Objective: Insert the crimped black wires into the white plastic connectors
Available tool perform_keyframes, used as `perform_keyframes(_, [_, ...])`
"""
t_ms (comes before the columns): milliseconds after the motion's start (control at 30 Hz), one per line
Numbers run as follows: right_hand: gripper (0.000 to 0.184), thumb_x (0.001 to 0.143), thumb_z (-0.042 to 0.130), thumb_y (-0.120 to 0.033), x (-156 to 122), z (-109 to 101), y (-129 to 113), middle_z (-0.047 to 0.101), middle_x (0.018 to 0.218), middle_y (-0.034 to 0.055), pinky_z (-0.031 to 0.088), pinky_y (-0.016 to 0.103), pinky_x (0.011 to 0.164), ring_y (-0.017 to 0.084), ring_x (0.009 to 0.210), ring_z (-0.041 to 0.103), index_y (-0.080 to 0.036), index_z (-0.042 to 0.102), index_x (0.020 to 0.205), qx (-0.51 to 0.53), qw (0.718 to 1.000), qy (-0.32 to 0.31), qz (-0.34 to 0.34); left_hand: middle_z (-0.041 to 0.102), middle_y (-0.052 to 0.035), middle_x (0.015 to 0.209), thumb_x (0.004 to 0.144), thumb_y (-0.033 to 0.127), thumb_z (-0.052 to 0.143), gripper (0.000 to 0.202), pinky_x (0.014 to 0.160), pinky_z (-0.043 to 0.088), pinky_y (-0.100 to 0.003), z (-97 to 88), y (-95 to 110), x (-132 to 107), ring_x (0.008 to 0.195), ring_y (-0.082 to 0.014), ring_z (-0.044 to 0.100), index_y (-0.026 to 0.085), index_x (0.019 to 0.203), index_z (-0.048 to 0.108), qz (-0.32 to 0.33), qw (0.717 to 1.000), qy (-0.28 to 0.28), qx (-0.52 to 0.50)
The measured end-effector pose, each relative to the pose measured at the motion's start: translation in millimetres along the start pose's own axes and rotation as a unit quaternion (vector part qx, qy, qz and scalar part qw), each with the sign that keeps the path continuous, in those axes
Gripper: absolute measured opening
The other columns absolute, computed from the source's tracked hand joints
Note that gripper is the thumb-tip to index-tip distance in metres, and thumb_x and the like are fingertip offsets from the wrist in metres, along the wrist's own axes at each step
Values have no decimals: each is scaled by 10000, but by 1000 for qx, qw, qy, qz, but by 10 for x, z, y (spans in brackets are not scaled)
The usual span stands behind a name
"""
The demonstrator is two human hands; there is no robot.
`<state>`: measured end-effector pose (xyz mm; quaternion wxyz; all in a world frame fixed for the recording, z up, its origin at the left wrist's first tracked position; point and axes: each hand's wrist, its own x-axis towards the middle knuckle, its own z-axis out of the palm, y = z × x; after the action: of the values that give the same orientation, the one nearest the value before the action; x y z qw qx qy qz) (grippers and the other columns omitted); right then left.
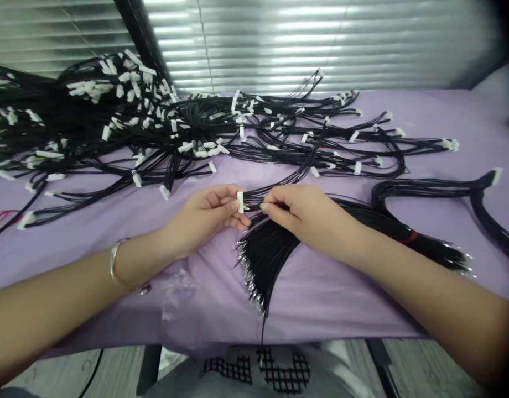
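The left hand (211, 213) pinches a small white oblong plastic connector (240, 202), its long axis crosswise to the thin black wires (253, 195) on its right. Just right of the connector, the right hand (306, 213) pinches thin black wire (254, 208); below it, silver-tipped black wires (271, 251) fan across the purple-covered worktop (341, 309).

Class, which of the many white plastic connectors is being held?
The narrow white plastic connector pinched in the fingers of the left hand; unlike it, no other visible connector is held.
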<state>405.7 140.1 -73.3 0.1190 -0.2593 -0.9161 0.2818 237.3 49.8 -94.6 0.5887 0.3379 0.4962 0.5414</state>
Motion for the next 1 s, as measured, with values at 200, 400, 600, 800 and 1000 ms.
perform_keyframes(200, [176, 845, 491, -197, 0, -11, -2, 533, 589, -33, 281, 206, 516, 57, 506, 401, -148, 586, 705, 3, 1000, 6, 13, 641, -25, 663, 795, 125, 622, 148, 600, 519, -208, -3, 4, -6, 604, -108, 628, 88, 927, 566, -4, 1000, -10, -7])
perform_keyframes(400, [177, 847, 499, -208, 6, -25, 12, 538, 589, -35, 288, 204, 512, 57, 507, 402, -151, 592, 708, 2, 1000, 12, 14, 651, -34, 668, 801, 116, 613, 150, 594, 518, -206, -5, 4, -1, 602, -110, 632, 84, 939, 565, -3, 1000, -10, -9])
perform_keyframes(600, [165, 841, 509, -198, 0, -23, 15, 545, 584, -38, 292, 202, 504, 56, 501, 409, -152, 596, 708, 3, 1000, 11, 19, 661, -41, 664, 799, 118, 619, 158, 586, 516, -206, -27, -5, 5, 598, -113, 634, 85, 943, 561, -7, 1000, -16, -16])
perform_keyframes(800, [168, 843, 510, -188, -1, -22, 2, 545, 584, -36, 296, 205, 511, 58, 504, 412, -150, 598, 704, 4, 1000, 17, 19, 651, -22, 619, 802, 119, 619, 159, 587, 517, -202, -15, 5, -4, 595, -113, 638, 87, 948, 565, -7, 1000, -20, -20])
perform_keyframes(1000, [169, 845, 509, -194, -15, -24, 13, 556, 604, -31, 304, 206, 524, 60, 518, 424, -150, 595, 706, 5, 1000, 2, 7, 650, -24, 657, 805, 105, 604, 145, 583, 524, -218, -12, 8, -4, 596, -117, 640, 87, 944, 566, -4, 1000, -7, -19])
